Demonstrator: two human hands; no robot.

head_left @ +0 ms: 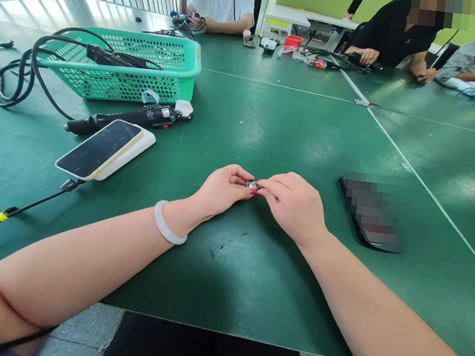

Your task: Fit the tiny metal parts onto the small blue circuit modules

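Observation:
Between my two hands, low over the green table [252,128], is a small dark and silvery metallic object [252,185], too small to make out exactly. My left hand [224,191], with a white bracelet [168,224] at the wrist, pinches it from the left between thumb and fingers. From the right, the closed fingertips of my right hand [292,202] touch or grip the same object. The fingers hide part of it.
At the left are a green basket [128,83] holding a black cabled tool, another black tool [128,118], and a phone [101,148] on a white block with a cable. A dark phone [370,216] lies right. Several people sit across the table.

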